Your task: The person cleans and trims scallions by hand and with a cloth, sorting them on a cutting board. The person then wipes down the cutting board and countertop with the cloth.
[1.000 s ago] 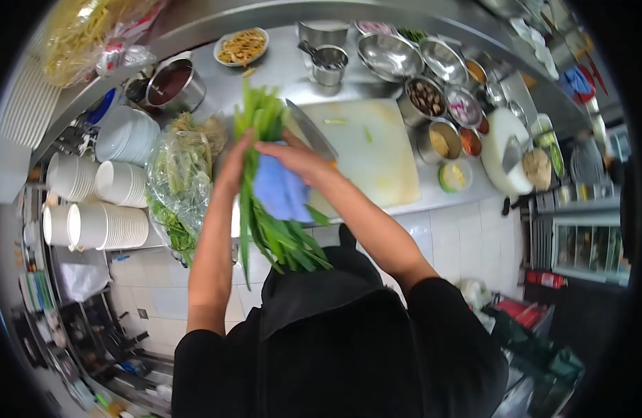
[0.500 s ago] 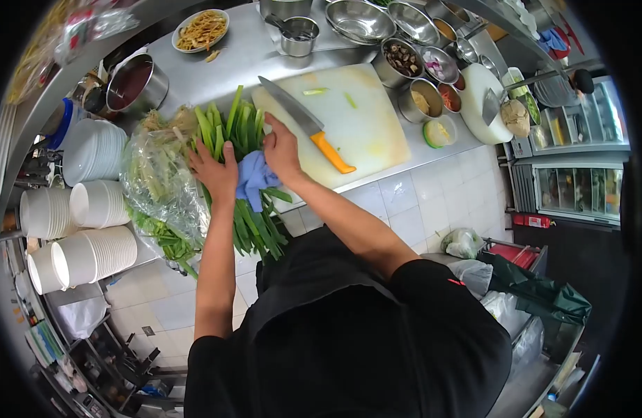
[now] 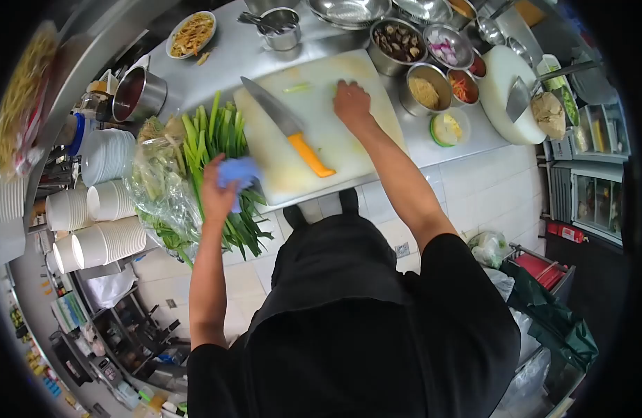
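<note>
A stainless-steel counter (image 3: 196, 83) stands above a pale tiled floor (image 3: 467, 191), with a white cutting board (image 3: 335, 139) on it; near the board's left edge the left hand (image 3: 213, 191) grips a rumpled blue cloth (image 3: 241, 174); a bunch of scallion-like greens (image 3: 206, 139) lies just left of the board, under and beyond that hand and well apart from the right hand (image 3: 352, 103), which is over the board's far half with its fingers drawn together; the stalks are long, light green at the far ends and darker where the leaves splay towards the person; the cloth and left hand hide the bunch's middle; whether the right fingers pinch anything, I cannot tell.

An orange-handled chef's knife (image 3: 290, 131) lies on the board's left half, tip pointing away; left of the board, beside the greens, is a clear plastic bag (image 3: 178, 202) of vegetables; past the board's far right corner stands a steel pot of mushrooms (image 3: 397, 42); beyond the board's far edge, a steel bowl (image 3: 349, 10) is cut off by the frame.
</note>
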`<action>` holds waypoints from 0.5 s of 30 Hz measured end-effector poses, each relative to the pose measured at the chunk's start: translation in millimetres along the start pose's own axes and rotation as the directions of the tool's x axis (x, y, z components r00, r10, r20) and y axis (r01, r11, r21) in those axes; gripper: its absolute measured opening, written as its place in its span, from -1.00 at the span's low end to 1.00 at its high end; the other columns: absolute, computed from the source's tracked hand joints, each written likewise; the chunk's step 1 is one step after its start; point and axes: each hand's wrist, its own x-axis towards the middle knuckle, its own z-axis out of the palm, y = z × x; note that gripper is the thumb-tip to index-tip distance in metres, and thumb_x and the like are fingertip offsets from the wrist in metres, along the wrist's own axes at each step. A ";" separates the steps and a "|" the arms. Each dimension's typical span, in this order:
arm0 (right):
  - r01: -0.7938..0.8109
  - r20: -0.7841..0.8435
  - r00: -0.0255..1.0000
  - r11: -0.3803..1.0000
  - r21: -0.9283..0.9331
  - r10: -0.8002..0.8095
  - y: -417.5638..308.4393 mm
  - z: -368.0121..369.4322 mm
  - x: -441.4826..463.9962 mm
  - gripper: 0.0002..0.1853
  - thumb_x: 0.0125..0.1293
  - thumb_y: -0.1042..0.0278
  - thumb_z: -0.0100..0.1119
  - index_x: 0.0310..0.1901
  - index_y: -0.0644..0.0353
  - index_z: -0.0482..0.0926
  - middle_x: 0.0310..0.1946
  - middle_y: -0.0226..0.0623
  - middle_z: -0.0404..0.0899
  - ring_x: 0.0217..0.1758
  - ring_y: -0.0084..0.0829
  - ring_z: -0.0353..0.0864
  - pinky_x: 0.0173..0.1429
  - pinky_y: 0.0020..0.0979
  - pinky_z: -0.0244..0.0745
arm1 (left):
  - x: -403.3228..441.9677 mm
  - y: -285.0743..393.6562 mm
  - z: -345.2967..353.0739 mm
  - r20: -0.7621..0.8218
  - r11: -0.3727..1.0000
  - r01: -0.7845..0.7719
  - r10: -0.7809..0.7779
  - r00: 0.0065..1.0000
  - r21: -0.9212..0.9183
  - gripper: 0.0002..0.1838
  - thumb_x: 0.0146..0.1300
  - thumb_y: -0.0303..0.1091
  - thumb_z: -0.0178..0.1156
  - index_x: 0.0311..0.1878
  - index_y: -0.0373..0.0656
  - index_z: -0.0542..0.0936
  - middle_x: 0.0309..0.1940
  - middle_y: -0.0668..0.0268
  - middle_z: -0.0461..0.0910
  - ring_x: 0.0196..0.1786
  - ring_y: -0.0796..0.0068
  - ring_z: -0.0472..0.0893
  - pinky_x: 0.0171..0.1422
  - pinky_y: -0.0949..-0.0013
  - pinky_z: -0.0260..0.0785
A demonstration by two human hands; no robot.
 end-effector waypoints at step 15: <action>0.451 0.571 0.629 0.846 0.285 -0.528 27.2 -61.2 -74.4 -0.78 0.02 0.50 0.04 -0.24 0.25 0.54 -0.18 -0.09 0.54 -0.16 -0.12 0.54 -0.14 -0.18 0.45 | 9.0 128.2 -36.4 -0.166 0.664 0.225 -0.472 0.866 -0.713 -0.59 0.24 -0.19 0.16 0.07 -0.24 0.48 -0.14 0.26 0.58 -0.15 0.50 0.57 -0.03 0.43 0.43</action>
